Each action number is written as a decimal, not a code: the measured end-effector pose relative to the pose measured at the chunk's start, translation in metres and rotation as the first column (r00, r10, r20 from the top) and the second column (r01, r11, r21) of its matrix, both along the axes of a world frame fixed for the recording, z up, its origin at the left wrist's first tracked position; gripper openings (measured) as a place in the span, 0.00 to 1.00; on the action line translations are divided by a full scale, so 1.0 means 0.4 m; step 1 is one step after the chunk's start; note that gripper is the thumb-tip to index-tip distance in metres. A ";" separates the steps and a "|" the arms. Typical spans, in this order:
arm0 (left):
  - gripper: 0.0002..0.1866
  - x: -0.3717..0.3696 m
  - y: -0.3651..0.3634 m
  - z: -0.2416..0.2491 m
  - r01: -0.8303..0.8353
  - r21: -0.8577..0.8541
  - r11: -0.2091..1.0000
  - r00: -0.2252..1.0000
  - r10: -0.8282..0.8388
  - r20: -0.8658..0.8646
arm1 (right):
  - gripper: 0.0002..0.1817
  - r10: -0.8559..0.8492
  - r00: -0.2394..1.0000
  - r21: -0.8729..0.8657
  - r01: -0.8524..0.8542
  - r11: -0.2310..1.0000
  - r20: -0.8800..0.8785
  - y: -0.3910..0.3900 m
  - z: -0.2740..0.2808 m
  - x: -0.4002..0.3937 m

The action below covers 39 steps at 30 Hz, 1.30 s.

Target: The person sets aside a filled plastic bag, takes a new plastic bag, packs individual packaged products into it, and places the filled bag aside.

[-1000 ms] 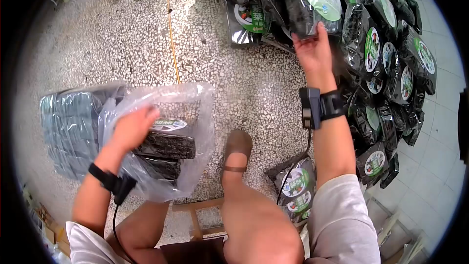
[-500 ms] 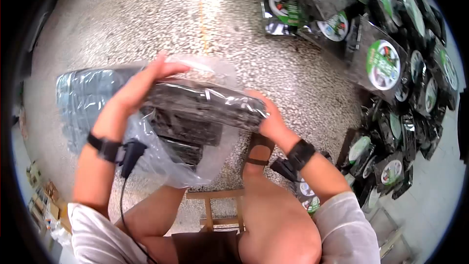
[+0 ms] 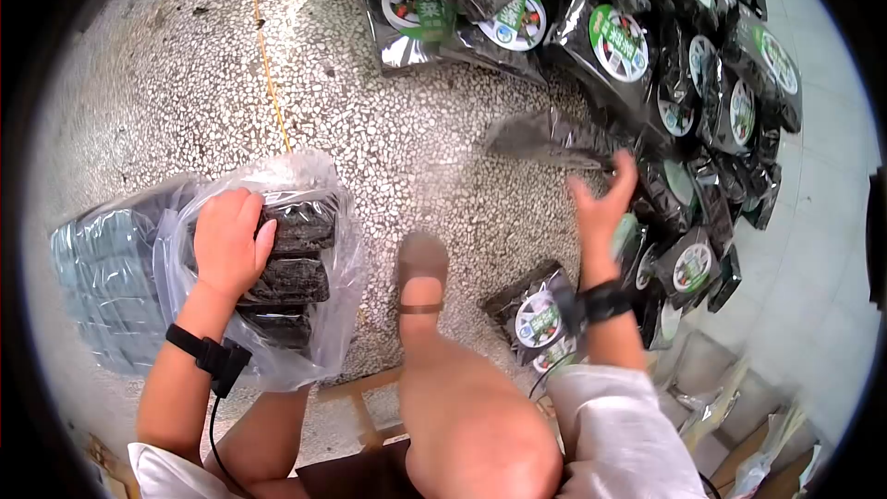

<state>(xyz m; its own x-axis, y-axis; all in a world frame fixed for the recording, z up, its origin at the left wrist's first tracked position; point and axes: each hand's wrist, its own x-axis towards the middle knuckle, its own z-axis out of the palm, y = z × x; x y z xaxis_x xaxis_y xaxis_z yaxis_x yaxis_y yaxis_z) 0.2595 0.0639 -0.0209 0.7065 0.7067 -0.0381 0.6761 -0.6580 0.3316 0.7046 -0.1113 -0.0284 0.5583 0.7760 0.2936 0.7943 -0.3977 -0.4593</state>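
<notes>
My left hand (image 3: 226, 240) curls over a black shiny packet (image 3: 309, 222) at the mouth of a clear plastic bag (image 3: 323, 346). Two more dark packets (image 3: 291, 279) lie beside it in the bag, partly hidden by the hand. At the right, my right hand (image 3: 605, 208) is raised with thumb and fingers spread and nothing between them. Just beyond its fingertips is a dark packet (image 3: 550, 139), smeared by motion, at the near edge of the pile.
A large heap of black packets with round green-and-white labels (image 3: 619, 42) spreads over the right side. One labelled packet (image 3: 531, 314) lies near my right forearm. Bluish wrapped packs (image 3: 106, 277) fill the bag's far left part. My foot (image 3: 422, 286) stands on the speckled surface.
Both hands were around one black packet over the bag. My right hand has let go and moved right to the pile; my left stays at the bag. The view has swung right.
</notes>
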 end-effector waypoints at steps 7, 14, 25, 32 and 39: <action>0.14 0.002 -0.017 0.001 -0.005 0.061 0.998 1.000 0.004 0.016 | 0.37 0.105 0.983 -0.739 0.043 0.672 0.153 0.222 0.016 0.194; 0.15 0.001 -0.063 0.010 0.096 0.007 0.995 0.995 -0.096 -0.003 | 0.36 -0.140 0.793 -0.585 -0.305 0.751 -0.593 -0.045 -0.297 0.089; 0.09 0.039 0.002 -0.003 -0.198 -0.328 0.924 0.949 0.098 -0.298 | 0.18 0.003 -0.053 -0.011 0.275 0.961 -0.999 0.003 -0.187 -0.192; 0.25 0.065 0.118 -0.059 -0.231 -0.798 0.557 0.973 0.148 -0.179 | 0.14 -0.178 -0.188 -0.081 -0.432 0.898 -0.966 0.108 -0.046 -0.340; 0.28 0.091 0.176 0.021 -0.013 -0.392 0.920 0.985 -0.056 -0.164 | 0.09 -0.497 -0.380 -0.401 -0.305 0.863 -0.780 0.188 -0.219 -0.464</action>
<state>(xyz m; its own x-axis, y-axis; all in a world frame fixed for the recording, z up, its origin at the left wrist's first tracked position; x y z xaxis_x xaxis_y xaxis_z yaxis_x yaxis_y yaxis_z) 0.2960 0.1343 -0.0124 0.6797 0.5961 -0.4275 0.7320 -0.5141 0.4470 0.5188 -0.0360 -0.1159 -0.1929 0.4176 -0.8879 -0.5816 -0.7775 -0.2393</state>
